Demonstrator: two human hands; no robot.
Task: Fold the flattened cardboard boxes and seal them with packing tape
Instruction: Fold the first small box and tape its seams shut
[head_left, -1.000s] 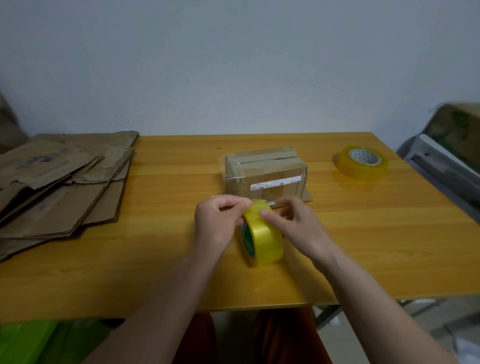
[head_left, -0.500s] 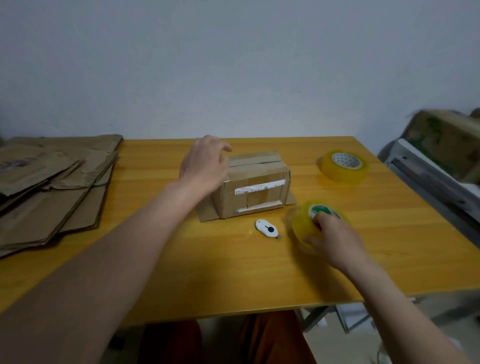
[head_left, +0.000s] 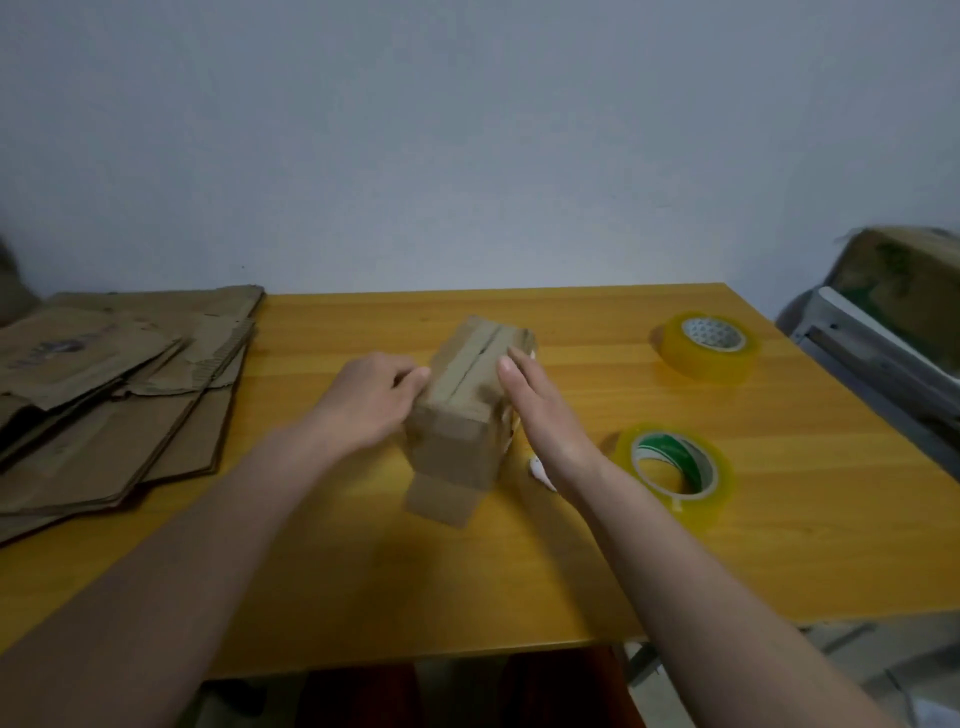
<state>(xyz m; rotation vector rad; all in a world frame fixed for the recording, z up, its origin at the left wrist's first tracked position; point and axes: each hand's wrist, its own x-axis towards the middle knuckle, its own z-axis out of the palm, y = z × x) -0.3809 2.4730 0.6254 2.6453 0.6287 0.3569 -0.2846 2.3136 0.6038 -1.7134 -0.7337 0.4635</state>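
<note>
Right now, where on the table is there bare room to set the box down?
Bare wood along the near edge of the table, and between the flat cardboard stack and the box. The right side is crowded: two tape rolls.

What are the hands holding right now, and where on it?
The small cardboard box, held between both hands: left hand on its left side, right hand flat against its right side.

**Bare arms, dark red-brown trousers**

Both forearms were uncovered to the frame's edge, with no sleeve, watch or ring visible. The left hand (head_left: 370, 402) and right hand (head_left: 540, 415) wore no gloves. Below, the person's legs (head_left: 358, 696) showed in dark reddish-brown cloth.
</note>
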